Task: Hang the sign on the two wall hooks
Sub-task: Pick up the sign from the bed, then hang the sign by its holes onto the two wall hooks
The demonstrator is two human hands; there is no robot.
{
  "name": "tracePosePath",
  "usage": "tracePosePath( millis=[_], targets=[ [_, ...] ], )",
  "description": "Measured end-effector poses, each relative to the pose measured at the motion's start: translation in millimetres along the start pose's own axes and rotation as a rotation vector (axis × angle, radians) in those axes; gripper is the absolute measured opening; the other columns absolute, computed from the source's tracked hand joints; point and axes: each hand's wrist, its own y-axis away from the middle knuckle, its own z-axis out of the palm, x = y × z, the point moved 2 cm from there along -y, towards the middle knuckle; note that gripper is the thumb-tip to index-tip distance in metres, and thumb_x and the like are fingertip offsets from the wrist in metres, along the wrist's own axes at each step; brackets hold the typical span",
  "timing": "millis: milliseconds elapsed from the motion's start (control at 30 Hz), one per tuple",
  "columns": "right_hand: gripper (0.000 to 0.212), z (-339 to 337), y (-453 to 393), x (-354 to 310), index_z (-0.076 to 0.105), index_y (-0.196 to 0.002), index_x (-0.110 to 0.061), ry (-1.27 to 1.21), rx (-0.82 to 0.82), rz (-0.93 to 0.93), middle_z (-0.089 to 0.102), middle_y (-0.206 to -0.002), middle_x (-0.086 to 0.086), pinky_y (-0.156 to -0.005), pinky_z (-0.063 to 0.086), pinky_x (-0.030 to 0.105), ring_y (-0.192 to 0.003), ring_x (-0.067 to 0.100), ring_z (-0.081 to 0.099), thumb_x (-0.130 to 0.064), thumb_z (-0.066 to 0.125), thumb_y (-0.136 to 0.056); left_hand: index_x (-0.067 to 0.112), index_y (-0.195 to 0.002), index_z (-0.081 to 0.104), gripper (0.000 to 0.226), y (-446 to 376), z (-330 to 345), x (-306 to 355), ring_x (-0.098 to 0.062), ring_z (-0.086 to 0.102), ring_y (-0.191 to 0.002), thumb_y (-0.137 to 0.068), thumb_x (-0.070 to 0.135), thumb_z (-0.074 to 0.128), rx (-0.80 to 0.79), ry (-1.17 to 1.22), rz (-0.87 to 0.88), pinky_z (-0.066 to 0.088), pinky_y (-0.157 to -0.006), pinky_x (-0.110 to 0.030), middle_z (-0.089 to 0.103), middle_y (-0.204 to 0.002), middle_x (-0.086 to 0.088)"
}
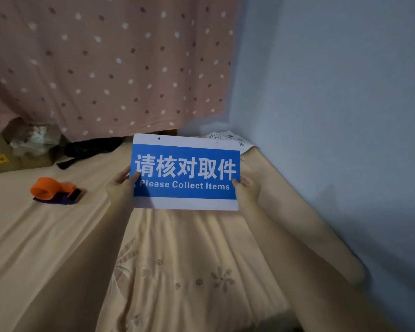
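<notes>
I hold a flat rectangular sign [186, 172] upright above the bed, its face toward me. It is blue with white borders, Chinese characters and the words "Please Collect Items". Two small holes sit in its top white strip. My left hand [121, 185] grips the sign's left edge, thumb on the front. At the right edge my right hand [247, 188] pinches it the same way. The pale blue wall [333, 104] rises on the right. No wall hooks are visible.
A peach bedsheet [58, 236] covers the bed below. An orange tape dispenser [54, 190] lies at the left. A pink dotted curtain [106, 68] hangs behind. A cardboard box [0, 156], a black item [91, 146] and a scribbled paper [233, 137] lie at the far end.
</notes>
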Motion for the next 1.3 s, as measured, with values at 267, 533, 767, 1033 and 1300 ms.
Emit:
tracePosePath(
  millis=[267, 533, 767, 1033, 1300],
  targets=[
    [0.018, -61, -6, -17, 0.067, -0.099, -0.008, -0.081, 0.118, -0.017, 0.064, -0.083, 0.000, -0.055, 0.048, 0.019, -0.067, 0.009, 0.061, -0.001, 0.056, -0.087, 0.023, -0.120, 0.063, 0.038, 32, 50, -4, -0.023, 0.062, -0.099, -0.082, 0.019, 0.066, -0.052, 0.023, 0.004, 0.051, -0.093, -0.040, 0.066, -0.115, -0.002],
    [0.025, -136, -16, -23, 0.066, -0.091, -0.017, -0.108, 0.259, -0.048, 0.065, -0.076, -0.003, -0.060, 0.052, 0.025, -0.067, 0.014, 0.062, 0.003, 0.051, -0.086, 0.017, -0.128, 0.056, 0.040, 72, 121, -13, -0.024, 0.054, -0.110, -0.088, 0.015, 0.061, -0.197, 0.036, -0.017, 0.043, -0.087, -0.033, 0.058, -0.130, -0.008],
    [0.026, -206, -20, -24, 0.067, -0.106, -0.006, -0.035, 0.396, -0.131, 0.065, -0.084, 0.000, -0.061, 0.054, 0.025, -0.070, 0.013, 0.062, 0.002, 0.052, -0.086, 0.013, -0.131, 0.054, 0.044, 112, 177, -16, -0.025, 0.056, -0.108, -0.088, 0.010, 0.061, -0.350, 0.011, -0.021, 0.047, -0.096, -0.038, 0.059, -0.127, -0.011],
    [0.025, -277, -20, -28, 0.068, -0.104, -0.007, 0.016, 0.557, -0.174, 0.068, -0.088, 0.004, -0.077, 0.058, 0.041, -0.082, 0.023, 0.068, 0.000, 0.053, -0.085, 0.008, -0.128, 0.056, 0.039, 155, 237, -20, -0.022, 0.055, -0.102, -0.089, 0.005, 0.059, -0.538, 0.034, -0.005, 0.046, -0.098, -0.038, 0.061, -0.118, -0.011],
    [0.025, -338, -6, -48, 0.067, -0.105, -0.005, 0.055, 0.686, -0.256, 0.067, -0.088, 0.005, -0.065, 0.055, 0.027, -0.078, 0.021, 0.066, 0.001, 0.051, -0.086, 0.007, -0.127, 0.058, 0.041, 200, 287, -18, -0.021, 0.058, -0.100, -0.087, 0.003, 0.061, -0.621, 0.052, -0.014, 0.047, -0.103, -0.041, 0.064, -0.114, -0.010]
  ],
)
